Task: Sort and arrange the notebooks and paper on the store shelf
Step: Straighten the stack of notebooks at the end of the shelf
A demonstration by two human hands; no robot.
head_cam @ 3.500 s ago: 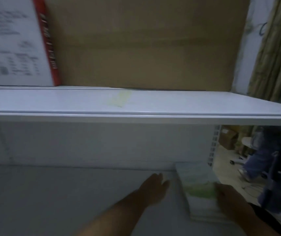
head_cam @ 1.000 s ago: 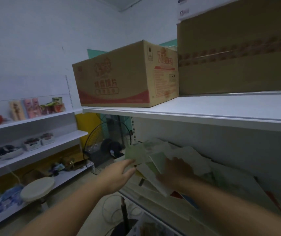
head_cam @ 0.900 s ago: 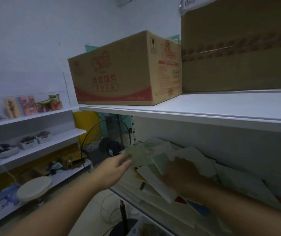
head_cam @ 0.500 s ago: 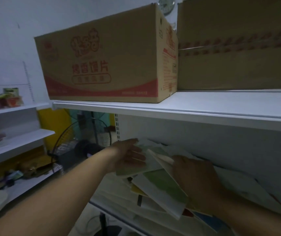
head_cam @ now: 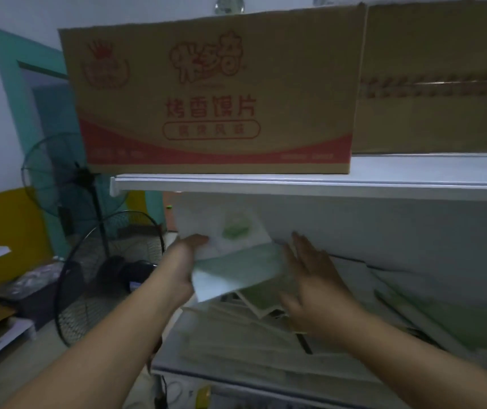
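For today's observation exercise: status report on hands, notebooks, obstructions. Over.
Left hand grips notebooks above the pile. Right hand open, beside them. Pile sprawls across lower shelf; upper shelf close overhead.

Just the one camera is working here, riding on the person's head and looking forward and a little down. It's sitting close in at the left end of the store shelving: the upper shelf board (head_cam: 324, 184) is cutting across mid-frame and the printed carton (head_cam: 215, 98) is filling the top. Both forearms are showing from the bottom edge, with the left hand (head_cam: 181, 264) and right hand (head_cam: 316, 278) near centre by the notebooks (head_cam: 236, 267). The wide lens is also catching a standing fan (head_cam: 68, 178) off left.
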